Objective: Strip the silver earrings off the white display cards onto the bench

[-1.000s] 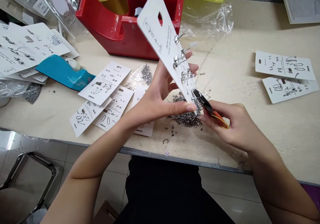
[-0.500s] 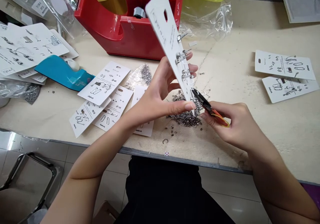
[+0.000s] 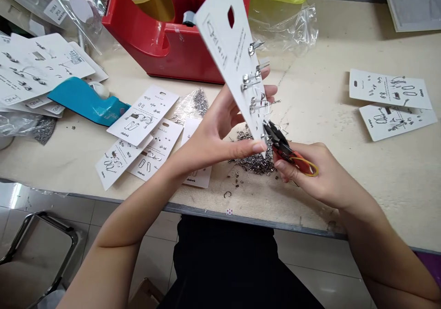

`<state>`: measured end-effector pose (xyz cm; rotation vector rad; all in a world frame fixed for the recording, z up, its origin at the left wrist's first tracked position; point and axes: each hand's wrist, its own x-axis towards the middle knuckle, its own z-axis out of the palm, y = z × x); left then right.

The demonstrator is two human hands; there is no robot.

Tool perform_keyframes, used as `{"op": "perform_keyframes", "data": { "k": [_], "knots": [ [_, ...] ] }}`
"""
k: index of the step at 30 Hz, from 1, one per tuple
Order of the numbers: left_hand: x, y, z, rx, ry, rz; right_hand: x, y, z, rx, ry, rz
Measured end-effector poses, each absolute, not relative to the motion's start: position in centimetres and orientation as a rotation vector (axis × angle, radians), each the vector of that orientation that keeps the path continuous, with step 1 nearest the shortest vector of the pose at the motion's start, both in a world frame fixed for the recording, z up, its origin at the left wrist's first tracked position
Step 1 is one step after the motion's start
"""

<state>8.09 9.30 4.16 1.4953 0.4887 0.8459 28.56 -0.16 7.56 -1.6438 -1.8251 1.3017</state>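
1. The right hand (image 3: pixel 320 176) is closed around small pliers (image 3: pixel 284 148) with orange-red handles. Their dark tips now sit against the lower edge of the white card (image 3: pixel 234 56), a touch higher and closer in than half a second ago.
2. The left hand (image 3: pixel 213 139) pinches the card's bottom corner, thumb in front and fingers spread behind. The card has tipped slightly, so its printed face and hang hole show more fully than before.
3. Metal posts and clasps (image 3: pixel 253 77) stick out from the card's right edge; the pliers meet the lowest one, so the work seems to be moving along that row.
4. Below the hands lies a heap of loose metal bits (image 3: pixel 257 162) on the table (image 3: pixel 344 130).
5. Further off, unchanged: more cards (image 3: pixel 144 114) at left, two cards (image 3: pixel 391 91) at right, a blue dispenser (image 3: pixel 86 100) and a red tape dispenser (image 3: pixel 165 38).
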Motion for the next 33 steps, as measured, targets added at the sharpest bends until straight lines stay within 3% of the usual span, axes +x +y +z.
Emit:
{"op": "perform_keyframes", "data": {
  "k": [15,24,33],
  "knots": [
    [7.9,10.1,3.9,1.613,0.414,0.821,28.5,-0.2,7.6,-1.684,-1.775,1.187],
    [8.0,9.9,5.0,1.607,0.413,0.8,28.6,-0.2,7.5,-1.641,-1.741,1.407],
    [7.9,9.9,5.4,1.579,0.357,0.795,28.5,-0.1,7.7,-1.661,-1.757,1.332]
  ]
}}
